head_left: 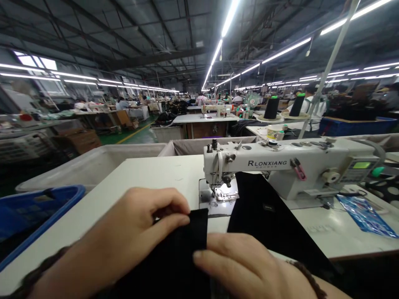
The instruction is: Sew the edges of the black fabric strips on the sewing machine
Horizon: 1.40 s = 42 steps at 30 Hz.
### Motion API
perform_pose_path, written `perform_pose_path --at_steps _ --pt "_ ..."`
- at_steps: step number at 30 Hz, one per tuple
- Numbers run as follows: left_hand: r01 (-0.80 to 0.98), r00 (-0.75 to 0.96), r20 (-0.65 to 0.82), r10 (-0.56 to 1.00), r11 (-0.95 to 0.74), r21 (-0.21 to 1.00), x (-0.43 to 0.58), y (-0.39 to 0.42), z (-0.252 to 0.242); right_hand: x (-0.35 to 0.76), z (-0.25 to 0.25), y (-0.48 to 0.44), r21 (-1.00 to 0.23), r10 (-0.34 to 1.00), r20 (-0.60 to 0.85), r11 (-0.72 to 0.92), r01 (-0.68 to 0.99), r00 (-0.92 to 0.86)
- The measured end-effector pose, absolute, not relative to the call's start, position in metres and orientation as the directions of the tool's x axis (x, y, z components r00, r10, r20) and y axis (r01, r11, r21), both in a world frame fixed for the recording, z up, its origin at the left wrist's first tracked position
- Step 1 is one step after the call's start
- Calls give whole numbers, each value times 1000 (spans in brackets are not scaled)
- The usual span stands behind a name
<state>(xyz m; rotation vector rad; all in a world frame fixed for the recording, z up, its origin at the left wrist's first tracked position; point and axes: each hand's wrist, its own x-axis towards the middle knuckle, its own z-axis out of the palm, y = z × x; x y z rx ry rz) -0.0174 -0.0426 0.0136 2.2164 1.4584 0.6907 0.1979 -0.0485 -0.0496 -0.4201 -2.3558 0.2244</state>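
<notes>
Left hand (149,218) pinches the cloth (185,257) by its top corner; right hand (240,259) has its grip clamped on the side edge. I judge this squares it, near the machine (262,155).

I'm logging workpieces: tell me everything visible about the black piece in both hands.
The black piece looks like matte cloth with straight top and right edges. The left hand pinches its top left part; the right hand grips its right edge. It sits short of the sewing machine, running out of view below.
</notes>
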Motion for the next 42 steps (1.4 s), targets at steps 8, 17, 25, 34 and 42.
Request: perform_pose_path --at_steps 8,17,25,34,42 --pt "737 433 57 900 -390 552 18 78 -139 193 -172 40 -191 658 242 753 629 -713" --pt "744 557 77 827 -538 395 20 112 -167 200 -176 73 -206 731 128 681 703 -670" --pt "758 568 65 821 -552 348 22 117 -171 198 -180 79 -269 783 80 613 743 -617" --pt "777 562 45 826 -545 316 23 120 -169 198 -183 82 -316 792 111 600 735 -600" --pt "782 576 36 817 -563 269 22 122 -171 197 -181 82 -295 824 80 557 777 -561"
